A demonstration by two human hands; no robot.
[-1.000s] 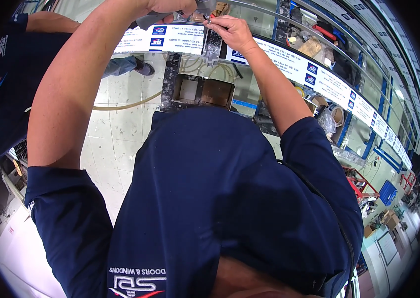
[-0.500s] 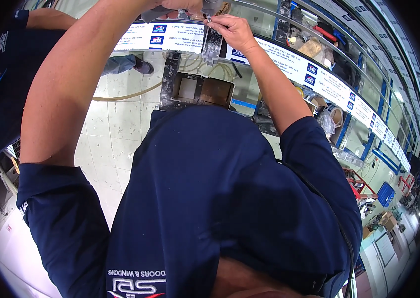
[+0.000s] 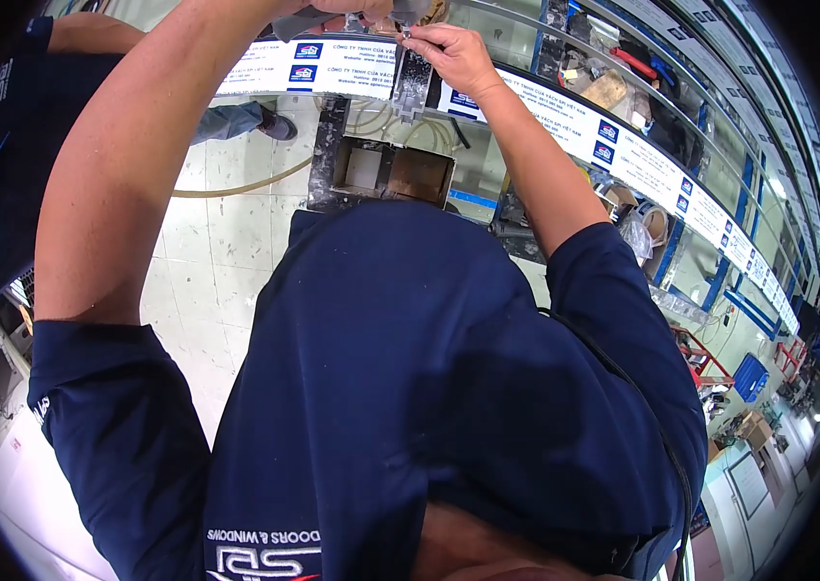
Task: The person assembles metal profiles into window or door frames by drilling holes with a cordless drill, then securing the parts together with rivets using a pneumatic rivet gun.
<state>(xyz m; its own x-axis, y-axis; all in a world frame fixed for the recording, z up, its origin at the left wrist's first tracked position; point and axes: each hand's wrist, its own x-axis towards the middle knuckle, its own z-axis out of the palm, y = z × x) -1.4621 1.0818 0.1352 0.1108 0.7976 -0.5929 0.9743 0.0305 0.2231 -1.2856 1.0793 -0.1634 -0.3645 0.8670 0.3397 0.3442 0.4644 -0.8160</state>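
At the upper edge, my left hand is closed round a grey tool, whose kind is hidden because the picture cuts it off. My right hand sits just beside it, thumb and forefinger pinched on a small shiny metal piece, too small to name. Both hands are over a dark, notched metal support. A long bar wrapped in white printed film runs past on either side of this support and stretches away to the right.
Below the bar is a dark stand with open cardboard boxes. A hose lies on the pale floor. Another person in a dark shirt stands close on the left. Tools and loose parts, including a red-handled tool, lie beyond the bar.
The view has shifted slightly. My left hand and the grey tool sit a little further left, while my right hand keeps its pinch beside them.
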